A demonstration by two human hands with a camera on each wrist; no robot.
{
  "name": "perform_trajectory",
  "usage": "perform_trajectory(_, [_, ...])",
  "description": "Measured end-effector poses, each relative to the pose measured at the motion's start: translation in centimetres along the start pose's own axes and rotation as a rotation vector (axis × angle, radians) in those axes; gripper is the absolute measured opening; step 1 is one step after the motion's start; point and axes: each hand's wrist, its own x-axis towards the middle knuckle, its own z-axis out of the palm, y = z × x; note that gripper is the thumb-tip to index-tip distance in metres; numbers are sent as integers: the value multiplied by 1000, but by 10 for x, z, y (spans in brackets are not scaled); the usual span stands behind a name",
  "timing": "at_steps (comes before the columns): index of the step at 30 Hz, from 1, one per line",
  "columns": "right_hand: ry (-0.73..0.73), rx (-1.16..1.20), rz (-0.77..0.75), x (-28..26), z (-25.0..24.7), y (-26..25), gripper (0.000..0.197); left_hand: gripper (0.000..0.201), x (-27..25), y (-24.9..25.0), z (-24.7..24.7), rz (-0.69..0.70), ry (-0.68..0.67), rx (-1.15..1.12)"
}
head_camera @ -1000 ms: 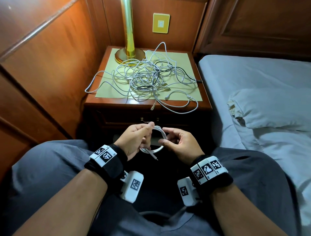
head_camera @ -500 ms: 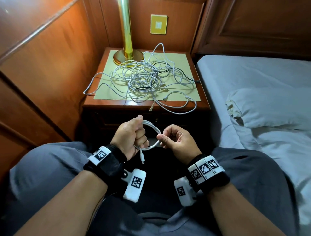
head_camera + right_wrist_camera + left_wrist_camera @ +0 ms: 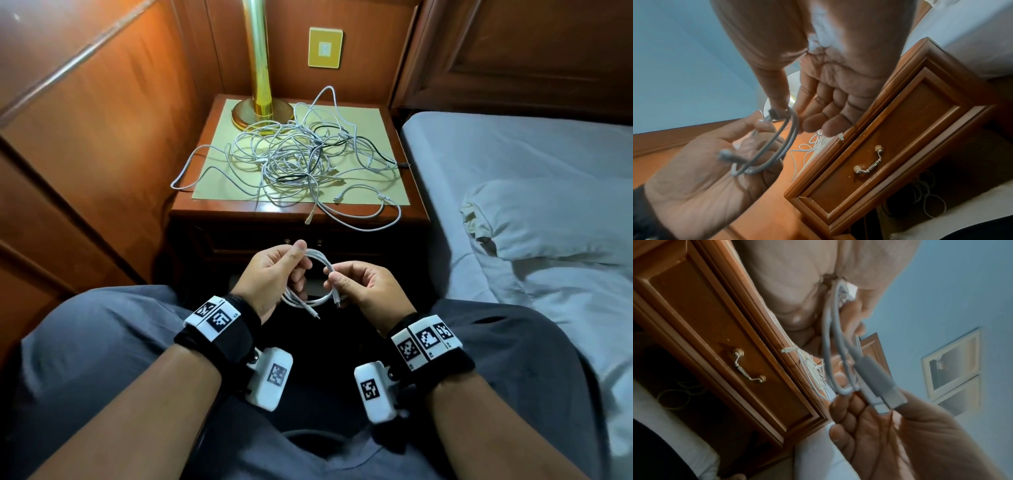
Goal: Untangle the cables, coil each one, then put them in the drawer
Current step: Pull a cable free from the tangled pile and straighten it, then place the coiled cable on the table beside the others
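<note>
A small coil of white cable (image 3: 322, 262) hangs between my hands above my lap, in front of the nightstand. My left hand (image 3: 299, 262) grips the coil's left side, thumb on top. My right hand (image 3: 334, 279) pinches its right side near a plug. Both plug ends (image 3: 313, 313) stick out below the loop. The left wrist view shows the coil (image 3: 827, 344) and its plugs (image 3: 879, 382) close up. In the right wrist view the coil (image 3: 795, 128) is blurred. A tangle of white and black cables (image 3: 294, 161) lies on the nightstand top. The drawer (image 3: 715, 331) (image 3: 900, 129) is closed.
A brass lamp (image 3: 260, 68) stands at the back of the nightstand (image 3: 416, 192). The bed (image 3: 513, 154) with a pillow (image 3: 548, 222) is on the right, a wood wall on the left. Cable loops (image 3: 929, 203) lie in the dark space under the drawer.
The hands have turned the coil; my left thumb has moved onto its top and my right fingers now pinch it near a plug. The tangle on the nightstand has not moved.
</note>
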Motion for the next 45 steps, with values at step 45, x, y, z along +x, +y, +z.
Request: perform_trajectory(45, [476,-178,264,195,-193,-11,19,10,264,51,31,-17,-70,1670])
